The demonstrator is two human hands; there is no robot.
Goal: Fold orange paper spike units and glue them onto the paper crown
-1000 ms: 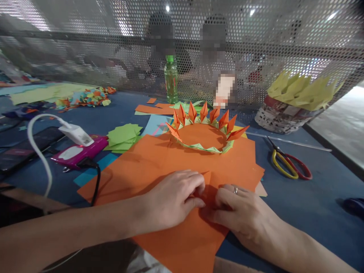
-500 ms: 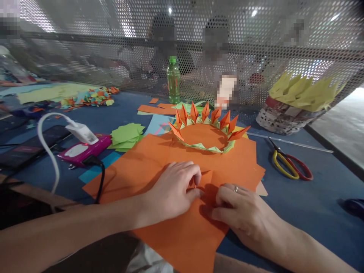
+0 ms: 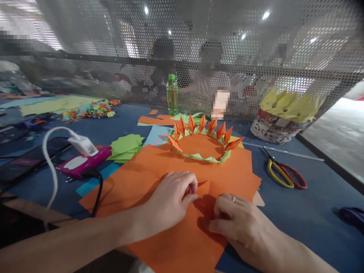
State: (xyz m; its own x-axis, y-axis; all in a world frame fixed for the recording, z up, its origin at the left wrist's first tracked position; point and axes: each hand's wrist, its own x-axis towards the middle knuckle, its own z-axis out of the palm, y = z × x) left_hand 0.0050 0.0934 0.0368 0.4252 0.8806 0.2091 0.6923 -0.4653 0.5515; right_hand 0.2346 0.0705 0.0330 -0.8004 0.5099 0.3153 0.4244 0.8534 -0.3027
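Our left hand (image 3: pixel 174 201) and right hand (image 3: pixel 241 222) curl fingers (image 3: pixel 192 180) over orange paper (image 3: pixel 182 248), grip indeterminable; far right, yellow spikes (image 3: pixel 290 104) top a tub (image 3: pixel 269 128).

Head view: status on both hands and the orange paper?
Left hand, right hand: fingers curled, over orange paper. Spiky paper ring just beyond. Scissors right, apart from hands.

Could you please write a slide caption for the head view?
Left hand and right hand over orange paper, with a spiked paper ring beyond and scissors at right.
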